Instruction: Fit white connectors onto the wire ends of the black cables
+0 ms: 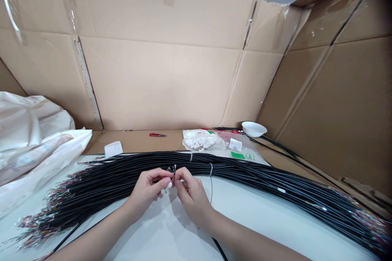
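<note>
Left hand and right hand pinch, almost touching.

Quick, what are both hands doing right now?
Left hand: closed, seemingly pinching a small white connector.
Right hand: closed, seemingly pinching thin wire ends.

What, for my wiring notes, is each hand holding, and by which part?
The left hand and right hand pinch fine wire ends and a small white piece; which holds which is hidden.
</note>
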`<control>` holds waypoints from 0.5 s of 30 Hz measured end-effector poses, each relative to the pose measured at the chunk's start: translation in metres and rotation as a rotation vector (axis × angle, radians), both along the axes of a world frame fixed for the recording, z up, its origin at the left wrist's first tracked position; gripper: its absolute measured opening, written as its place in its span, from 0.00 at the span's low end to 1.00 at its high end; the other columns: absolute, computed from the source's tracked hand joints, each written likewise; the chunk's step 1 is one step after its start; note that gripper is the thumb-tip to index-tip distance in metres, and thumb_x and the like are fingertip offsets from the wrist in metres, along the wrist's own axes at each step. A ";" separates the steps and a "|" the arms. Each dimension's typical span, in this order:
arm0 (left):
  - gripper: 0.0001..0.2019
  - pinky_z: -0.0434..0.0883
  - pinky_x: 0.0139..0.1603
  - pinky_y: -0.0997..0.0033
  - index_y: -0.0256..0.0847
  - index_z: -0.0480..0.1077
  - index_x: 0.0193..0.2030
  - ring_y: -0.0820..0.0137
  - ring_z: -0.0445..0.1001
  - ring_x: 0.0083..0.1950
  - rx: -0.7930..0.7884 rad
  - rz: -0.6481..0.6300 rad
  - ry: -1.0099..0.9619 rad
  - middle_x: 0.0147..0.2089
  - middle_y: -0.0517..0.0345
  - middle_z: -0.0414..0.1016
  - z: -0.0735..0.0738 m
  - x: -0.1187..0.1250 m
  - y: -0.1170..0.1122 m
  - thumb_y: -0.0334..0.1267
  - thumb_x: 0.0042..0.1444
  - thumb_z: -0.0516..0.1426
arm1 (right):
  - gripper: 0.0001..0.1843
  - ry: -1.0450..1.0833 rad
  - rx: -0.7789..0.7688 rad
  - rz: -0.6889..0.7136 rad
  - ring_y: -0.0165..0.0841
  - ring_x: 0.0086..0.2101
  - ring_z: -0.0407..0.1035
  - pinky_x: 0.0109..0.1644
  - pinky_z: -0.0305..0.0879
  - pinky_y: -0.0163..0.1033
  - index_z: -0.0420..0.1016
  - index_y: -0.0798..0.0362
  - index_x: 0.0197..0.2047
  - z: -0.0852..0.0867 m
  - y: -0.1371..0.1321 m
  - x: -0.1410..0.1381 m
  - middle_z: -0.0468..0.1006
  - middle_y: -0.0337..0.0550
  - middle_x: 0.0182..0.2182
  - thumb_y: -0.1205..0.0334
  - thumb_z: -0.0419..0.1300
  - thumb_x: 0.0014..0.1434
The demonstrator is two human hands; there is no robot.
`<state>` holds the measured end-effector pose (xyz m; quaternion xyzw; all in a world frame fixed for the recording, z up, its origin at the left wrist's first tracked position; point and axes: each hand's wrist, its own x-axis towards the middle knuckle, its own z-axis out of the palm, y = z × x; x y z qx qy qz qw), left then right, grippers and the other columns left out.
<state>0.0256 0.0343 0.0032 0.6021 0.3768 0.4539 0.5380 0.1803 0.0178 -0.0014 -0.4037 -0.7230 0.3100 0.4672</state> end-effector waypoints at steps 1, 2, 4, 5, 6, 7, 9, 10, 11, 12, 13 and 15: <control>0.08 0.61 0.21 0.80 0.38 0.75 0.34 0.77 0.61 0.24 0.003 -0.003 0.001 0.27 0.58 0.69 0.001 0.000 0.000 0.37 0.49 0.58 | 0.08 -0.008 0.013 -0.004 0.24 0.20 0.52 0.24 0.48 0.30 0.58 0.52 0.29 0.000 0.000 0.000 0.59 0.33 0.20 0.65 0.45 0.60; 0.09 0.61 0.20 0.80 0.38 0.76 0.34 0.77 0.61 0.24 0.006 -0.006 0.000 0.27 0.58 0.69 0.001 0.000 0.000 0.37 0.49 0.57 | 0.09 -0.016 0.025 -0.005 0.25 0.21 0.53 0.25 0.50 0.30 0.59 0.52 0.28 0.001 0.000 0.000 0.61 0.33 0.21 0.65 0.45 0.60; 0.10 0.61 0.20 0.79 0.37 0.76 0.35 0.76 0.61 0.23 0.013 -0.013 -0.007 0.25 0.59 0.67 0.002 -0.001 0.001 0.38 0.50 0.56 | 0.09 -0.026 0.044 0.003 0.25 0.23 0.56 0.27 0.52 0.30 0.62 0.53 0.30 0.002 0.000 0.000 0.65 0.35 0.23 0.67 0.45 0.59; 0.10 0.61 0.20 0.79 0.37 0.76 0.35 0.76 0.60 0.23 0.015 -0.016 -0.014 0.25 0.59 0.66 0.002 -0.001 0.001 0.38 0.50 0.56 | 0.09 -0.030 0.056 0.007 0.26 0.24 0.58 0.28 0.54 0.30 0.63 0.53 0.31 0.002 0.000 0.000 0.67 0.36 0.25 0.67 0.45 0.59; 0.11 0.61 0.20 0.78 0.37 0.76 0.35 0.76 0.60 0.23 0.013 -0.015 -0.024 0.25 0.59 0.65 0.002 -0.002 0.002 0.38 0.51 0.55 | 0.10 -0.029 0.069 0.011 0.26 0.25 0.60 0.30 0.55 0.31 0.65 0.53 0.32 0.002 0.000 0.000 0.68 0.37 0.26 0.68 0.45 0.59; 0.11 0.61 0.20 0.78 0.37 0.76 0.36 0.76 0.60 0.23 0.007 -0.012 -0.035 0.24 0.59 0.65 0.002 -0.002 0.002 0.38 0.51 0.55 | 0.11 -0.028 0.083 0.014 0.27 0.27 0.62 0.31 0.56 0.31 0.66 0.53 0.33 0.002 0.001 0.000 0.70 0.38 0.28 0.68 0.44 0.59; 0.12 0.60 0.20 0.78 0.37 0.76 0.37 0.76 0.60 0.23 -0.012 -0.005 -0.053 0.23 0.60 0.64 0.001 -0.002 0.003 0.38 0.51 0.54 | 0.12 -0.026 0.110 0.014 0.28 0.30 0.64 0.34 0.58 0.32 0.68 0.53 0.34 0.002 0.001 0.000 0.71 0.39 0.28 0.68 0.44 0.60; 0.12 0.60 0.20 0.78 0.37 0.76 0.38 0.76 0.60 0.23 -0.018 -0.001 -0.061 0.23 0.60 0.64 0.001 -0.002 0.003 0.39 0.50 0.54 | 0.12 -0.026 0.119 0.012 0.29 0.30 0.65 0.34 0.58 0.32 0.68 0.53 0.34 0.002 0.001 0.000 0.72 0.39 0.28 0.67 0.44 0.60; 0.12 0.60 0.20 0.78 0.37 0.76 0.38 0.75 0.60 0.23 -0.022 0.000 -0.065 0.24 0.60 0.64 0.001 -0.003 0.003 0.39 0.50 0.55 | 0.12 -0.025 0.126 0.010 0.29 0.30 0.65 0.35 0.59 0.32 0.68 0.53 0.35 0.002 0.001 0.000 0.72 0.40 0.29 0.68 0.44 0.60; 0.13 0.60 0.20 0.77 0.37 0.76 0.38 0.75 0.60 0.23 -0.026 0.000 -0.068 0.24 0.59 0.65 0.001 -0.003 0.002 0.39 0.50 0.55 | 0.12 -0.022 0.131 0.011 0.29 0.31 0.65 0.35 0.59 0.32 0.69 0.53 0.35 0.002 0.001 0.000 0.72 0.40 0.29 0.68 0.44 0.59; 0.13 0.61 0.21 0.77 0.36 0.76 0.38 0.75 0.61 0.24 -0.027 0.001 -0.072 0.24 0.59 0.65 0.001 -0.003 0.002 0.39 0.49 0.55 | 0.12 -0.019 0.135 0.015 0.29 0.30 0.65 0.35 0.59 0.32 0.68 0.53 0.36 0.002 0.001 0.000 0.72 0.39 0.29 0.68 0.44 0.59; 0.15 0.61 0.21 0.77 0.36 0.75 0.41 0.75 0.61 0.24 -0.036 0.004 -0.082 0.24 0.59 0.65 0.003 -0.003 0.000 0.39 0.49 0.55 | 0.12 -0.015 0.131 0.022 0.28 0.30 0.65 0.34 0.59 0.31 0.68 0.52 0.38 0.001 0.001 0.000 0.72 0.39 0.29 0.69 0.44 0.59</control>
